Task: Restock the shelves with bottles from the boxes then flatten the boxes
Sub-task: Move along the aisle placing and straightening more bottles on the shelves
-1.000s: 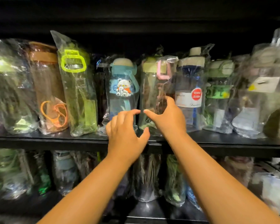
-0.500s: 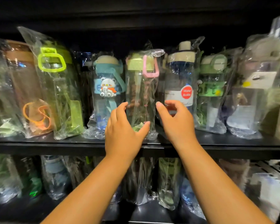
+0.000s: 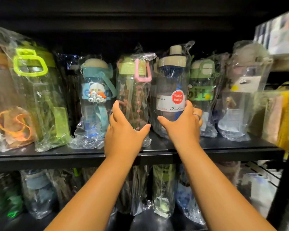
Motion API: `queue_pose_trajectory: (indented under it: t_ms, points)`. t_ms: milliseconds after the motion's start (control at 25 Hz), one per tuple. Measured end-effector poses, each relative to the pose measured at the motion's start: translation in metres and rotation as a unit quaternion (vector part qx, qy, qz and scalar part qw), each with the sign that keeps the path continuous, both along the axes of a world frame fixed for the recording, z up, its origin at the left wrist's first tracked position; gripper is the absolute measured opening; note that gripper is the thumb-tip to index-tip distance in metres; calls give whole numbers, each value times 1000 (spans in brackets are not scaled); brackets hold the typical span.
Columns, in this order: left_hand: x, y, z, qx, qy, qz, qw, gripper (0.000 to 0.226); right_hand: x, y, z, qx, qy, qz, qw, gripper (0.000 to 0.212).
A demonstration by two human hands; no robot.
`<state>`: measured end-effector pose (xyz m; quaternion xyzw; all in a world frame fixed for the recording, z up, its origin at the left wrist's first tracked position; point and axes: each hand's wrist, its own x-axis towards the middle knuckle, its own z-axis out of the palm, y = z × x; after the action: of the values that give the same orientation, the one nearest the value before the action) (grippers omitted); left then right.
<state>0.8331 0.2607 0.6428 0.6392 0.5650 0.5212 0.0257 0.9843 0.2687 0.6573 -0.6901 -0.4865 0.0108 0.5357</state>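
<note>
Plastic-wrapped water bottles stand in a row on a black shelf (image 3: 223, 146). My left hand (image 3: 123, 132) cups the base of a clear bottle with a pink loop handle (image 3: 133, 90), thumb on its right side. Around the lower part of a dark blue bottle with a red "Water Bottle" sticker (image 3: 172, 87) curls my right hand (image 3: 183, 124), fingers on its right side, thumb in front. Both bottles are upright on the shelf. No boxes are in view.
A blue bear bottle (image 3: 95, 97) and a large lime-handled bottle (image 3: 35, 90) stand left; a green-lidded bottle (image 3: 202, 84) and a clear bagged one (image 3: 245, 90) right. More wrapped bottles fill the lower shelf (image 3: 163, 189). A black upright post (image 3: 284, 180) rises at right.
Both hands have spread apart: the left settled around the pink-handled bottle's base and the right shifted rightward onto the blue sticker bottle. The view has drifted right.
</note>
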Motion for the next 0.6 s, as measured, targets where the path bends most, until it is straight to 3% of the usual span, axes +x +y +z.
queue_pose_trajectory:
  t_ms: [400,600]
  points:
    - [-3,5,-1,-9,6,11,1000,94,-3,3,1,-43,-72,-30,996,109]
    - [-2,2,-2,-5,8,13,1000,93,-2,-4,-5,5,-76,-22,997,98]
